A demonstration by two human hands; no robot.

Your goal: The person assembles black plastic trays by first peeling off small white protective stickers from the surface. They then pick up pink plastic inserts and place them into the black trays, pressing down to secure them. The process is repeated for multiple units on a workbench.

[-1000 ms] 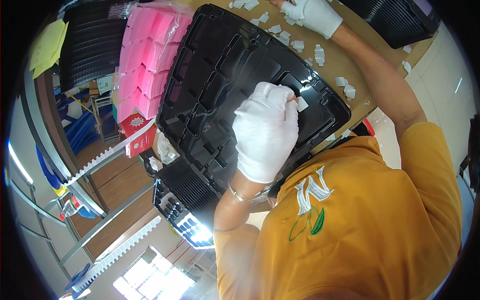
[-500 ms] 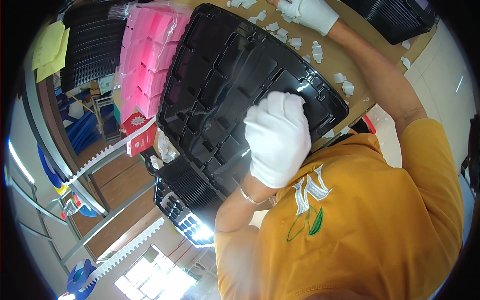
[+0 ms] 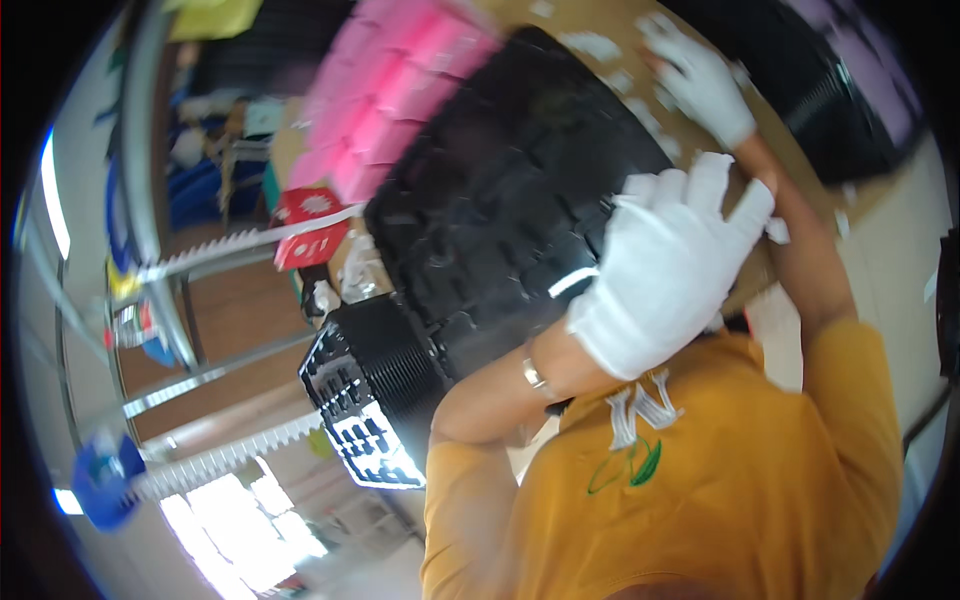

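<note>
Splayed and released, the gloved left hand (image 3: 672, 270) hung over the right-hand corner of the black tray (image 3: 520, 190) — which lay beneath and to the left of its fingers. Near its thumb tip showed a small white piece (image 3: 777, 231). Past the tray's right edge, the gloved right hand (image 3: 658, 58) reached over the brown worktop (image 3: 815, 198), fingers parted — blur hid whether it held anything. White pieces (image 3: 592, 46) lay between; pink trays (image 3: 400, 90) stood along the tray's left edge.
</note>
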